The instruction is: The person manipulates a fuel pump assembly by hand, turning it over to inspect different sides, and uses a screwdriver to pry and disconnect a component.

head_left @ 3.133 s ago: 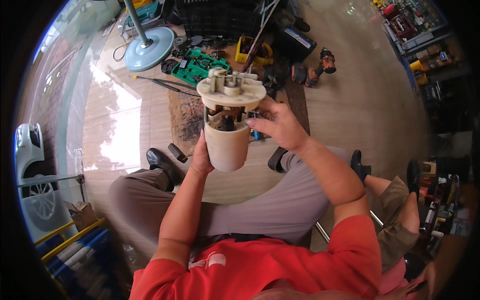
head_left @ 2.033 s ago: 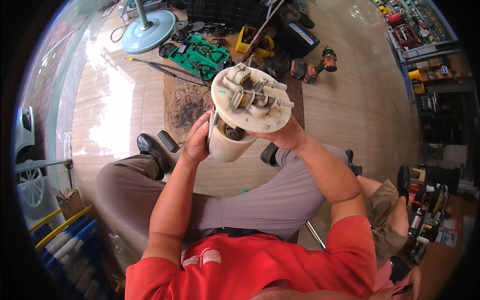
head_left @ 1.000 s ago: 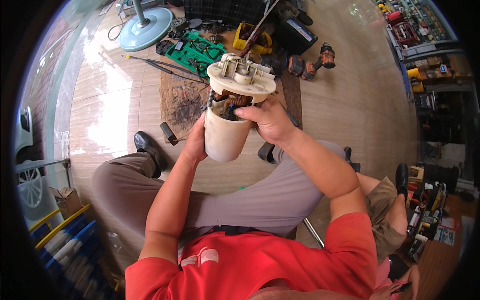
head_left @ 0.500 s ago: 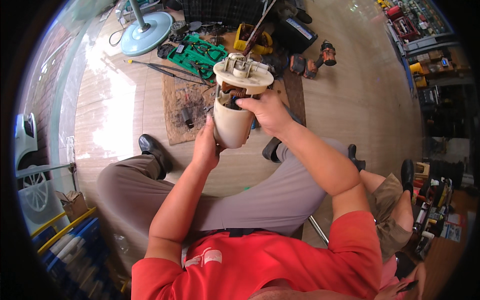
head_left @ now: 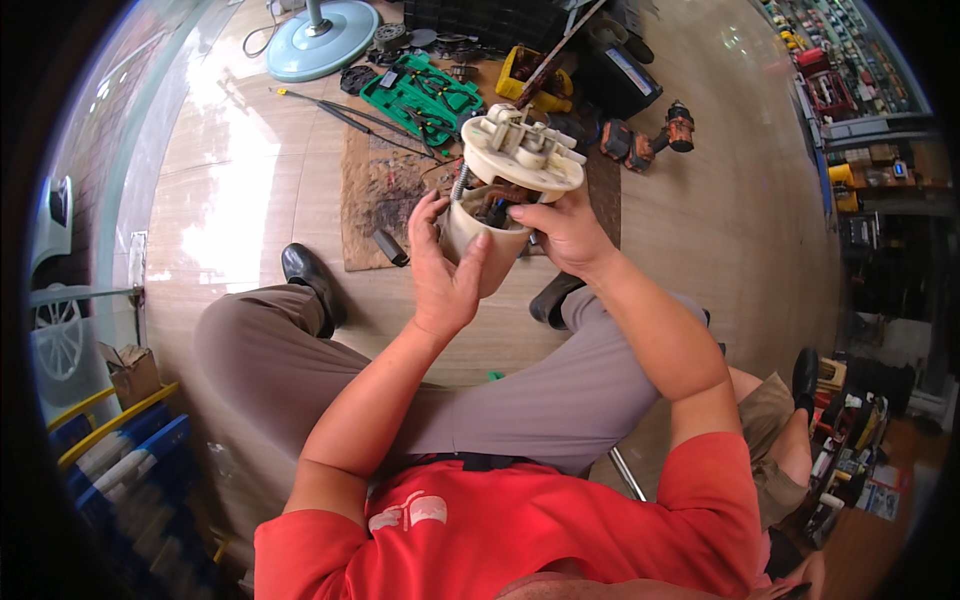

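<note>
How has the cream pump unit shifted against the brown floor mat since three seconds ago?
Yes: the cream pump unit now sits further right over the brown floor mat.

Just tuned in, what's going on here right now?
A seated person holds a cream plastic pump-like assembly up over their knees. The left hand cups its canister body from the side; the right hand grips just under the round top flange. Tools, a green tool case and a cordless drill lie on the floor beyond.
</note>
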`<state>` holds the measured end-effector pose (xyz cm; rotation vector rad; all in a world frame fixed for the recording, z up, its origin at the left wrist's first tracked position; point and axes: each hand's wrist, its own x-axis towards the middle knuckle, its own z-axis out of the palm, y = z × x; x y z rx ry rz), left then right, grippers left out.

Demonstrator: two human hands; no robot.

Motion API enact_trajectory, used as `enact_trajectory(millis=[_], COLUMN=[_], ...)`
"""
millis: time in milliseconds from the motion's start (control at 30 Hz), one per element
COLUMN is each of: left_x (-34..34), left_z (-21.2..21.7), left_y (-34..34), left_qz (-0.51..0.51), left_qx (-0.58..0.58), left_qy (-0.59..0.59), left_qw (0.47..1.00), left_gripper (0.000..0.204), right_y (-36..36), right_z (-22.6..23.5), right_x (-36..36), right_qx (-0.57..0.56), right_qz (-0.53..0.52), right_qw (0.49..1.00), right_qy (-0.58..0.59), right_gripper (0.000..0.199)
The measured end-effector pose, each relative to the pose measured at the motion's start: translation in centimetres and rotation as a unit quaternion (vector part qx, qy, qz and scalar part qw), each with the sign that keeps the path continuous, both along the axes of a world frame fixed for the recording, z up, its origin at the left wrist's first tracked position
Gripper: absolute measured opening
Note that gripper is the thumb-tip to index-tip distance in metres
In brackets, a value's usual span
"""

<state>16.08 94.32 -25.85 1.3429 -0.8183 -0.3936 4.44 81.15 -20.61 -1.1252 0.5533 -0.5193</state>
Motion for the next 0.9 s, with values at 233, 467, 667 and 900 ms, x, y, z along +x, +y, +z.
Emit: enact_trajectory(millis=[233,467,667,900], left_x=[-0.1,-0.2,-0.4,-0.5], left_z=[1.6,1.3,1.2,-0.5], left_y=[0.7,1.0,0.7,0.6], left_qz=[-0.045,-0.011,0.011,-0.009], left_qx=[0.053,0.073,0.005,-0.07], left_qy=[-0.096,-0.124,-0.157,-0.115], left_qw=[0.993,0.99,0.988,0.991], left_gripper=[0.099,0.111,0.111,0.119], right_y=[0.0,1.7,3.9,3.7], right_z=[0.5,1.2,0.5,2.0], right_x=[0.0,0.6,1.1,-0.3], right_qx=[0.01,-0.343,-0.4,-0.558], right_qz=[0.045,0.019,-0.082,-0.027], right_qw=[0.998,0.936,0.91,0.823], right_qy=[-0.047,0.074,0.065,0.1], right_gripper=[0.062,0.043,0.033,0.037])
